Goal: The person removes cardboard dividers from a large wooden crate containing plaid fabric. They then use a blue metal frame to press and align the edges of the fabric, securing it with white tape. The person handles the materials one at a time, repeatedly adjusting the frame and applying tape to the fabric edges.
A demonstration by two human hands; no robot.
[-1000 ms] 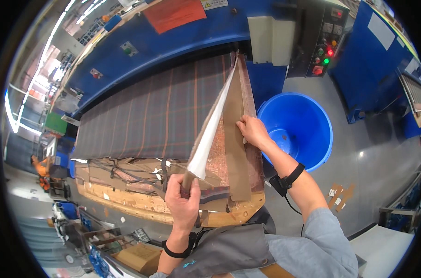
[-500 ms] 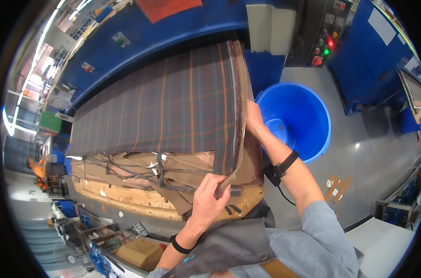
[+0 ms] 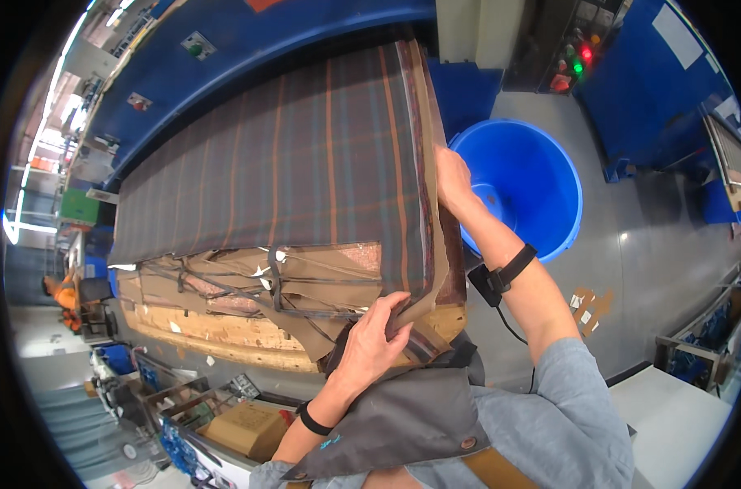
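A dark plaid fabric (image 3: 305, 155) with orange and blue-green stripes lies in a layered stack on a worn wooden board (image 3: 224, 334). My left hand (image 3: 374, 338) is at the near right corner, thumb and fingers closed on the fabric's edge. A brown sheet (image 3: 442, 281) sticks out along the right side, its near end bent by the left hand. My right hand (image 3: 452, 175) is closed at the stack's right edge, farther away; its fingertips are partly hidden. Brown scraps with dark strips (image 3: 224, 281) lie in front of the plaid.
A blue machine (image 3: 248, 49) runs behind the stack. Right of it stand a large blue bucket (image 3: 562, 187) and a control panel (image 3: 578, 57) with lit lamps. Cardboard scraps (image 3: 591, 308) lie on the floor. A cardboard box (image 3: 244, 428) sits lower left; a person in orange (image 3: 61, 292) is far left.
My left fingers have straightened somewhat from a tighter curl at the corner. A plaid flap now shows below that hand. The right hand stays at the right edge; the view has shifted slightly.
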